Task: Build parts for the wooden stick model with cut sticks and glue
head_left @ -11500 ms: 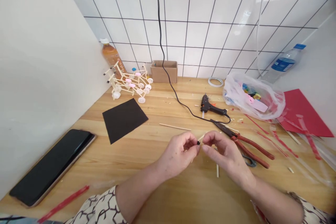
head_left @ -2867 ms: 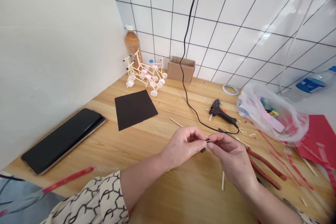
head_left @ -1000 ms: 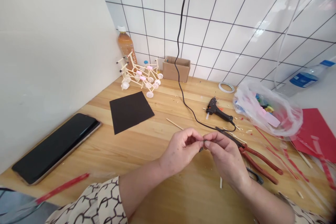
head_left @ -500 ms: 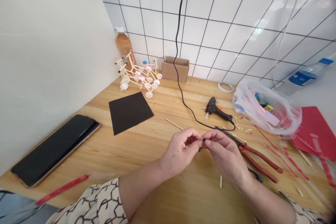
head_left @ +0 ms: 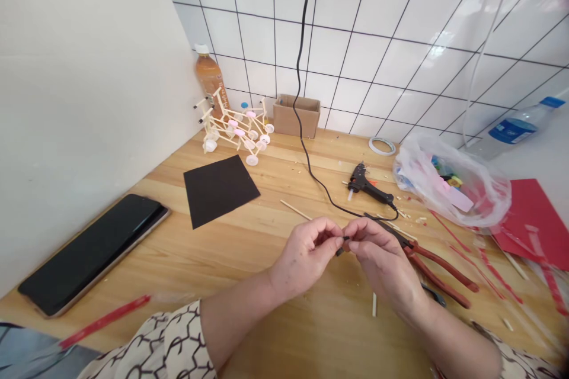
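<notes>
My left hand [head_left: 306,256] and my right hand [head_left: 384,263] meet over the middle of the wooden table, fingertips almost touching. Between them is a small black piece [head_left: 341,251], pinched by thumb and fingers from both sides; its exact kind is too small to make out. A thin wooden stick [head_left: 295,209] lies just behind my left hand. Beside my right hand are pliers [head_left: 444,260] with red handles, partly covered by that hand. Another short stick [head_left: 374,304] rests below my right palm.
A black glue gun [head_left: 372,189] lies behind the hands, its cord running up the tiled wall. Left are a black sheet [head_left: 221,189], small stick-built bicycle models [head_left: 235,130] and a phone [head_left: 89,254]. A plastic bag [head_left: 484,195], tape roll [head_left: 381,146] and red sheet [head_left: 533,219] are right.
The fingers of my right hand have shifted slightly at the black piece, and a little more of it shows between the fingertips. Everything else stays in place.
</notes>
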Demonstrator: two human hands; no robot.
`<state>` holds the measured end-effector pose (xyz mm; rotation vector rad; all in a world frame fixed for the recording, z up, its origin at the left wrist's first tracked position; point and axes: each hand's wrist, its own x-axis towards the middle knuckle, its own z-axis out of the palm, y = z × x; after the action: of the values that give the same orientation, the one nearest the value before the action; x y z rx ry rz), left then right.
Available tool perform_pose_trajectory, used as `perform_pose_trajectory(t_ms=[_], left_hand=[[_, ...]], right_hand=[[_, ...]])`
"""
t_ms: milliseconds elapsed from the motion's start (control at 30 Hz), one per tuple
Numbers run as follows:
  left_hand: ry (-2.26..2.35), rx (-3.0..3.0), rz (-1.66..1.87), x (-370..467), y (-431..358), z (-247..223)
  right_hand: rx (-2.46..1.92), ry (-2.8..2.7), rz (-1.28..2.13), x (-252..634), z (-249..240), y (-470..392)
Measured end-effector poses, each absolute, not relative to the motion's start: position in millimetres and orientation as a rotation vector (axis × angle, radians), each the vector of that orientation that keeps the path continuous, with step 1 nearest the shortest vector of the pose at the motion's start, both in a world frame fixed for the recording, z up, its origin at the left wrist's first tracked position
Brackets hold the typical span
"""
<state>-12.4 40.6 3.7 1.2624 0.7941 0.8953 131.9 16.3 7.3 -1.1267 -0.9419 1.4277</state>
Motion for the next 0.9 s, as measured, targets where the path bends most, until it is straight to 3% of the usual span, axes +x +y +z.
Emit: perform_pose_trajectory(t_ms=[900], left_hand=[[0.737,0.820,0.735,-12.8,46.6,0.6]], right_hand=[[-1.067,-1.170,1.495,132.0,9.5,14.8]])
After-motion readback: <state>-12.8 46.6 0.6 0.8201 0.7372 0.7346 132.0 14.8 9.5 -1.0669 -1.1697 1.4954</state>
